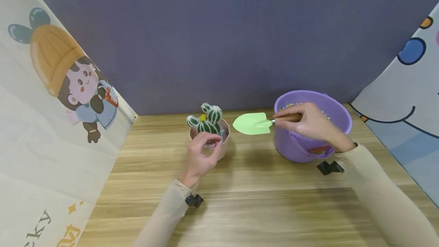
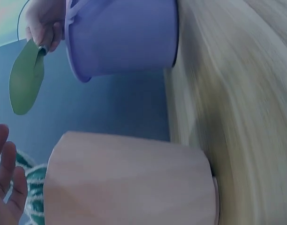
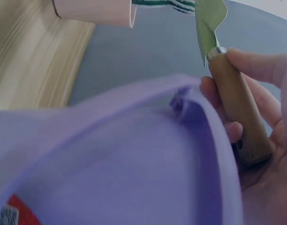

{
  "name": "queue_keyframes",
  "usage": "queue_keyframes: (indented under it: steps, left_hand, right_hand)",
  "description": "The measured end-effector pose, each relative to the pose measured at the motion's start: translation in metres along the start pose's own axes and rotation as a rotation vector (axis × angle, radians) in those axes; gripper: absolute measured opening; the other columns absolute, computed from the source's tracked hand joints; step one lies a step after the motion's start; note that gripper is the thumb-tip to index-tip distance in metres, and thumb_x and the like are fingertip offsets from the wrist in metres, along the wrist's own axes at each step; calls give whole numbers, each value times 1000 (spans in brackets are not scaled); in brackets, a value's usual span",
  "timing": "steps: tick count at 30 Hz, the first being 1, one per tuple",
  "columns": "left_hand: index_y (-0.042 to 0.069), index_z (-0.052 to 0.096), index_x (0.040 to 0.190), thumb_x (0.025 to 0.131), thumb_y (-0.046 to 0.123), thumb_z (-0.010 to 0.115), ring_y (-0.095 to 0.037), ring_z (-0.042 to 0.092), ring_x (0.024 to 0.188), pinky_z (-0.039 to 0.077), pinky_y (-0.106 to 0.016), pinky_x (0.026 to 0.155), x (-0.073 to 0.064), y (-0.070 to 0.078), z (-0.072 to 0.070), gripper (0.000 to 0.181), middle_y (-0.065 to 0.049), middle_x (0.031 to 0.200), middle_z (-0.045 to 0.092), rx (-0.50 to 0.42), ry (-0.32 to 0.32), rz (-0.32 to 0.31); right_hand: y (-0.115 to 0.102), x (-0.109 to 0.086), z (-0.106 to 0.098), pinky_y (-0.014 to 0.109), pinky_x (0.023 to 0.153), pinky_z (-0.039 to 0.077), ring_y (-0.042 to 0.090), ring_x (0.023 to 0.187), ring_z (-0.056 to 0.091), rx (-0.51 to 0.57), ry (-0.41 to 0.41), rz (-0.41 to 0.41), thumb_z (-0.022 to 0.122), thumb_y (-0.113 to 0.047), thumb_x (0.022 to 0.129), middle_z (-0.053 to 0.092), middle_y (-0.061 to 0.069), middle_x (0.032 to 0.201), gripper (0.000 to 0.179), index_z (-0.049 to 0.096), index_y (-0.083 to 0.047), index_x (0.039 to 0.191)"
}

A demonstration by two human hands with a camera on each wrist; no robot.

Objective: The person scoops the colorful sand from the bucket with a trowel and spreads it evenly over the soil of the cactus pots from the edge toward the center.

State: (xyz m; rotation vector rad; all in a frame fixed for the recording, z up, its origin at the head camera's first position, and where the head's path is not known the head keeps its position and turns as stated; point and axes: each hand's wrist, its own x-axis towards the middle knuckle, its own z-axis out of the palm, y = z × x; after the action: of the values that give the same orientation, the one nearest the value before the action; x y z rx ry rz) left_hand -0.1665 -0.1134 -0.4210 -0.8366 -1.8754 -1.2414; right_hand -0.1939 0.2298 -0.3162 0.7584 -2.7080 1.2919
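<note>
My right hand (image 1: pixel 310 123) grips the wooden handle (image 3: pixel 239 105) of a small garden trowel, its light green blade (image 1: pixel 253 123) pointing left, above the table and beside the bucket's rim. A purple bucket (image 1: pixel 291 149) stands under that hand, with small multicoloured pieces inside. My left hand (image 1: pixel 202 153) is at the near side of a pale pink pot (image 1: pixel 223 149), its fingers loosely bent over the rim, with nothing visible in them. A knitted green and white cactus (image 1: pixel 208 126) with a yellow bit stands in the pot. In the left wrist view, the fingers (image 2: pixel 7 164) are beside the cactus.
The wooden table (image 1: pixel 240 209) meets a dark blue-grey back panel (image 1: pixel 233 41). Printed white panels flank it, with a cartoon child (image 1: pixel 82 79) on the left one. The bucket's purple handle (image 1: pixel 310 151) hangs down at its front.
</note>
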Motion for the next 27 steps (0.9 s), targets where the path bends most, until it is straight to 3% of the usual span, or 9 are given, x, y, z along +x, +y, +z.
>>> queue_keyframes:
  steps: [4, 10, 19, 24, 27]
  left_hand:
    - [7, 77, 104, 87, 2, 78, -21, 70, 82, 63, -38, 70, 5, 3, 12, 18, -7, 93, 76, -1, -43, -11]
    - [6, 76, 107, 88, 4, 77, -23, 71, 84, 62, -32, 75, 16, 7, 29, 19, -7, 96, 76, 9, -83, -28]
    - [0, 75, 106, 90, 6, 76, -25, 71, 81, 64, -39, 71, 25, 10, 53, 17, -12, 96, 77, -30, -99, -29]
    - [4, 75, 109, 92, 9, 75, -26, 72, 84, 62, -31, 74, 29, 9, 62, 18, -11, 99, 78, -33, -119, -98]
    - [7, 75, 114, 93, 13, 75, -26, 72, 89, 60, -26, 79, 33, 12, 69, 22, -11, 104, 78, -30, -167, -170]
  right_hand:
    - [4, -6, -11, 19, 77, 64, -3, 91, 77, 2, 39, 58, 83, -17, 95, 84, 3, 105, 20, 84, -13, 114]
    - [12, -12, -19, 23, 74, 65, 1, 88, 79, 42, 76, 103, 83, -14, 94, 84, 3, 102, 23, 82, -8, 116]
    - [28, -14, -36, 14, 72, 60, -7, 85, 75, -53, 106, 190, 86, -25, 92, 84, -8, 95, 30, 82, -10, 119]
    - [37, -12, -43, 11, 75, 59, -8, 86, 75, -55, 99, 217, 85, -27, 93, 84, -8, 96, 34, 81, -7, 120]
    - [45, -14, -50, 9, 76, 57, -10, 87, 73, -99, 93, 244, 83, -34, 95, 84, -7, 99, 36, 81, -10, 122]
